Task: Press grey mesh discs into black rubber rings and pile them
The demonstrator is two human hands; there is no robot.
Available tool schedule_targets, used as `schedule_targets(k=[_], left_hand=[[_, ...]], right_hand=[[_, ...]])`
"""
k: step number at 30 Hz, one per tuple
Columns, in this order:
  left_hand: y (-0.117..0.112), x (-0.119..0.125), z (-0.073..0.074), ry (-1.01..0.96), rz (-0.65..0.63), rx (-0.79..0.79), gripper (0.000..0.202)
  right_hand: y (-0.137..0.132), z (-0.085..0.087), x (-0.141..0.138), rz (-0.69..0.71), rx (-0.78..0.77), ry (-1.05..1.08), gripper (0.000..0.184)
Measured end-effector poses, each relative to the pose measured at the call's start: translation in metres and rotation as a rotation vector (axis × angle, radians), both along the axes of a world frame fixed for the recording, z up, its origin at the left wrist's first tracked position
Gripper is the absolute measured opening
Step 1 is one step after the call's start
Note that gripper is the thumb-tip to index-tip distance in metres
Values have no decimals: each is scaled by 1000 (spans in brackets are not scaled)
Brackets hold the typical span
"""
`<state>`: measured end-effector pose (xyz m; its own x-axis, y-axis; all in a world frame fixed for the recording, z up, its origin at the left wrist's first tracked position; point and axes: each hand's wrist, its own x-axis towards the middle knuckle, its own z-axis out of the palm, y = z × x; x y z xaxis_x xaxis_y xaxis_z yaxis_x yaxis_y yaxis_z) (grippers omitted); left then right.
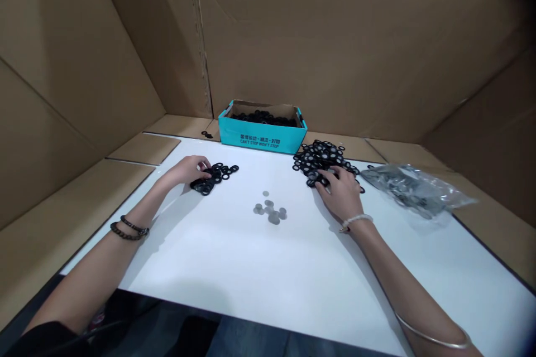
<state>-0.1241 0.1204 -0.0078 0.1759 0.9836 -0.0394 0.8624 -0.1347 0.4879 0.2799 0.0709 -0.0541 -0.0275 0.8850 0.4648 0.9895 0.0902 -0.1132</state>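
At the left, my left hand (189, 169) curves over a small heap of black rings (218, 173), with its thumb and forefinger closed around a black ring at the heap's near side. My right hand (341, 194) rests at the near edge of a bigger heap of black rings (320, 155), many with grey centres. Its fingers are spread and touch the pieces; no piece is plainly gripped. Between the hands lie several loose translucent grey discs (274, 215), some overlapping.
A turquoise box (263, 136) filled with black rings stands at the back. Right of the bigger heap lies a clear plastic bag (419, 192) of grey discs. Cardboard walls (335, 50) surround the white table (234, 268). A few stray rings (206, 134) lie left of the box.
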Motion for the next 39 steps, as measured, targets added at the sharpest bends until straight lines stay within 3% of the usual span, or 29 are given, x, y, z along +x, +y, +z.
schedule_targets(k=[9, 17, 20, 23, 28, 32, 39], left_hand=[[0, -4, 6, -183, 27, -78, 30], [2, -7, 8, -307, 92, -115, 46], [-1, -7, 17, -211, 91, -92, 53], [-7, -10, 25, 46, 57, -53, 50], [-13, -13, 27, 196, -89, -207, 62], [-12, -15, 26, 86, -161, -265, 40], [-4, -23, 26, -84, -81, -208, 20]], right_hand=[[-5, -2, -4, 52, 7, 18, 35], [-4, -4, -3, 60, -27, 30, 34], [-4, -4, -3, 65, -23, 35, 34], [-4, -4, -4, 64, -21, 37, 34], [-4, -6, -3, 86, -25, 49, 33], [-3, -8, -2, 81, -23, 55, 33], [-4, -8, -3, 87, -32, 61, 33]])
